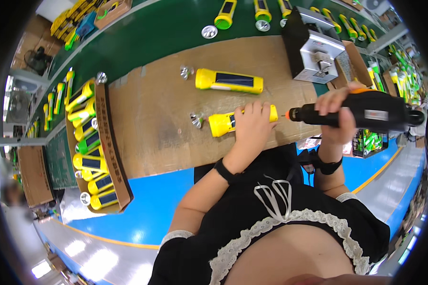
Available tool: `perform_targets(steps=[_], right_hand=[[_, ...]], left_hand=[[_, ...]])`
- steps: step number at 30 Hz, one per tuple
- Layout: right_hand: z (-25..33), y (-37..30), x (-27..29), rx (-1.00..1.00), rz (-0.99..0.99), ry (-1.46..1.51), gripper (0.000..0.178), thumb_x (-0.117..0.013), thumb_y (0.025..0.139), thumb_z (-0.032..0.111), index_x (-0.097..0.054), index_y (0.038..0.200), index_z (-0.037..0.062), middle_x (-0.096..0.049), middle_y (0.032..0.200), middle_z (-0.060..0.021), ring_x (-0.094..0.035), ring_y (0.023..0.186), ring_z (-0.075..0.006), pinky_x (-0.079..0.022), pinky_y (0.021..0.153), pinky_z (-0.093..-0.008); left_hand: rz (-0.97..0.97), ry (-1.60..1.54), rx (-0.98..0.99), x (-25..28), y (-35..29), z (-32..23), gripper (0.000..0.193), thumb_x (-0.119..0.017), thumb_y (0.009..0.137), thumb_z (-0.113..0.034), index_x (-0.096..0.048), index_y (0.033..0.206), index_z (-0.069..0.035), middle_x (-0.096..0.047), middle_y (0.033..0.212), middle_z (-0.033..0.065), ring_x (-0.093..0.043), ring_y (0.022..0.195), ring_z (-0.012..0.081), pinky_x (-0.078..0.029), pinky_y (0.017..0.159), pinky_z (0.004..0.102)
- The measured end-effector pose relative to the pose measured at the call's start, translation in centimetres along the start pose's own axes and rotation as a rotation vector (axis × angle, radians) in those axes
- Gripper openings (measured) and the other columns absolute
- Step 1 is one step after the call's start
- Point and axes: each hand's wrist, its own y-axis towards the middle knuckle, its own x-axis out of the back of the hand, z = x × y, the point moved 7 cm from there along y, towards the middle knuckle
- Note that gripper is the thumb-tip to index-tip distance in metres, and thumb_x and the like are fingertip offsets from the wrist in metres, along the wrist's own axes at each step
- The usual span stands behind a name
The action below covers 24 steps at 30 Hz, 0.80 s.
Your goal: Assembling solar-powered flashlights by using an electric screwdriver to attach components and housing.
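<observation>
roughly crosswise, held yellow flashlight (pixel 222 124), facing left

The yellow flashlight (pixel 218 125) lies on the cardboard sheet (pixel 150 128); the black electric screwdriver (pixel 378 112) points toward its narrow end.
</observation>
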Motion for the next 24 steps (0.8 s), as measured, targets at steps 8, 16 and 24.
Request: perform_targets(steps=[8, 16, 24], right_hand=[[4.7, 6.8, 8.5, 0.291, -0.324, -0.462, 0.038, -0.054, 0.082, -0.003, -0.042, 0.119, -0.0070, -0.055, 0.076, -0.0112, -0.056, 0.067, -0.0199, -0.048, 0.066, -0.0349], [1.5, 8.9, 11.0, 0.223, -0.321, -0.470, 0.032, -0.060, 0.081, 0.000, -0.049, 0.111, -0.0059, -0.059, 0.072, -0.0068, -0.058, 0.063, -0.0134, -0.047, 0.062, -0.0263], [0.5, 10.3, 10.2, 0.037, -0.238, -0.541, 0.030, -0.062, 0.079, 0.002, -0.054, 0.108, -0.0022, -0.057, 0.066, -0.0045, -0.057, 0.058, -0.0123, -0.045, 0.057, -0.0254]], left_hand=[[0.149, -0.039, -0.010, 0.6, 1.3, -0.9, 0.045, -0.074, 0.067, -0.027, -0.060, 0.104, -0.006, -0.055, 0.099, 0.0108, -0.052, 0.094, 0.0268, -0.038, 0.080, 0.0396], [0.154, -0.300, -0.190, 0.0, 1.6, -1.1, 0.048, -0.072, 0.067, -0.014, -0.055, 0.109, 0.000, -0.056, 0.102, 0.0156, -0.053, 0.094, 0.0326, -0.044, 0.080, 0.0416], [0.211, -0.339, -0.102, -0.2, 1.7, -0.8, 0.075, -0.070, 0.066, -0.008, -0.033, 0.130, 0.003, -0.059, 0.093, 0.0197, -0.056, 0.088, 0.0355, -0.044, 0.082, 0.0418]])
